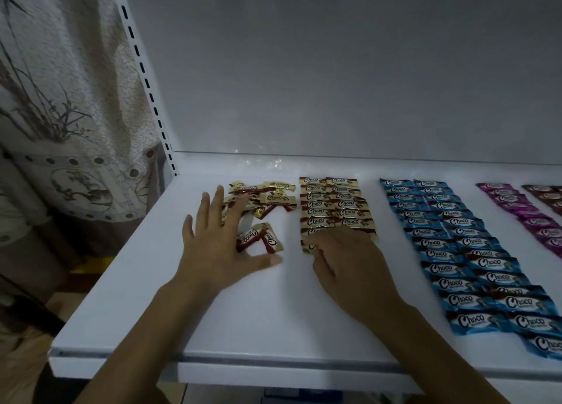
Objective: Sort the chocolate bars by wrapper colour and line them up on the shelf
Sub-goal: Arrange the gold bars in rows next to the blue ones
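While the sort remains incomplete, both hands work over the white shelf [243, 327], whose bare front strip lies nearer than either wrist.

1. The left hand [219, 248] is spread flat, with fingers wide apart and thumb extended to the right. It encloses nothing.
2. The right hand [349, 251] lies palm down with its fingers close together. They rest on the nearest bars of the gold rows [331, 206]. No bar is seen enclosed in them.
3. Between the left thumb and index finger lie two stray gold bars [261, 239]. They are crossed and unaligned.
4. Just beyond the left fingertips sits the loose gold heap [264, 195], with its bars at mixed angles and partly overlapping.
5. Beyond the right fingertips, the gold rows run away as two adjacent columns, reasonably straight.
6. To the right of the right hand, well apart from its fingers, the blue rows [456, 251] form two long columns. These run from nearer than the knuckles to well past the fingertips.
7. Farther right lies a magenta row [523, 212]. A darker row [547, 193] is cut off by the frame edge.

Assessment: blue appears finished. Magenta and the darker colour appear laid out, though their full extent is hidden. Gold is judged about two-thirds placed. The remaining work is to transfer the stray pair and the heap into the gold columns.
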